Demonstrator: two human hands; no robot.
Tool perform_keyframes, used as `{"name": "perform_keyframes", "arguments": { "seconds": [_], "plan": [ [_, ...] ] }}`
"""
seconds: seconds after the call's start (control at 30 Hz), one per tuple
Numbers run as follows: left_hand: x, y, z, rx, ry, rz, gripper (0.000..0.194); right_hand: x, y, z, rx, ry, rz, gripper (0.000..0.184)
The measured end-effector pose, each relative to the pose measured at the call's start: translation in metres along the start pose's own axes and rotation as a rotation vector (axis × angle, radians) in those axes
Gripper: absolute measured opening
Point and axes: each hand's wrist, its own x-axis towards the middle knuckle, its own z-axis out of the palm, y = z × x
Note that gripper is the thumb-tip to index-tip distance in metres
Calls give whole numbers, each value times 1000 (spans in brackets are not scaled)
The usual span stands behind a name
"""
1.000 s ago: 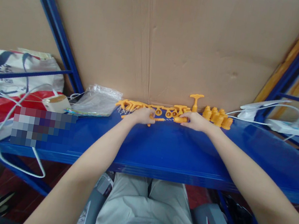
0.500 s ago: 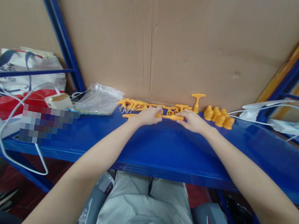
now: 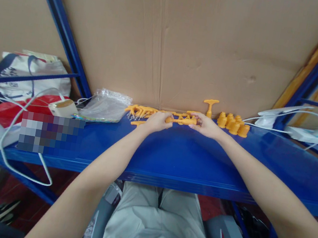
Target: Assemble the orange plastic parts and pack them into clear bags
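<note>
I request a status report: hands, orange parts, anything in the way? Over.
Left hand, right hand: both gripping. Orange parts: lined up between them, whether joined unclear. Orange cups: beside right hand, not between hands.

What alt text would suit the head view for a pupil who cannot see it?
A person's left hand and right hand hold orange parts between them over a blue shelf. Orange cups and an upright T-shaped handle stand near the right hand; a clear bag lies farther left.

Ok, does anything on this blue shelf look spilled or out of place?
Nothing looks spilled. A white cable at the left droops over the front edge of the blue shelf, where it might snag; the orange cups stand grouped together.
</note>
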Motion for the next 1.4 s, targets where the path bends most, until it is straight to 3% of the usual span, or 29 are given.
{"name": "perform_keyframes", "arguments": {
  "seconds": [0.13, 0.3, 0.67, 0.83, 1.03, 1.2, 1.3, 1.4],
  "plan": [
    [1, -4, 1, -15, 0, -3, 30, 1, 4, -3, 232, 7, 18, 53],
    [1, -6, 1, -4, 8, 18, 26, 0, -4, -6, 356, 18, 117, 42],
    [-1, -3, -1, -11, 35, -3, 29, -8, -31, -9, 385, -69, 325, 30],
    [-1, -3, -2, -8, 45, -13, 31, -10, -28, -18, 448, -149, 311, 48],
    [-1, -3, 0, -43, 67, -34, 31, -11, -39, -16, 452, -139, 391, 26],
    [-1, -4, 1, -26, 91, -21, 32, -10, -43, -12, 437, -128, 485, 39],
    [-1, -4, 1, -26, 98, -19, 32, -11, -40, -14, 457, -115, 455, 30],
    [-1, -2, 0, -29, 93, -32, 31, -12, -38, -15, 504, -99, 427, 42]
  ]
}}
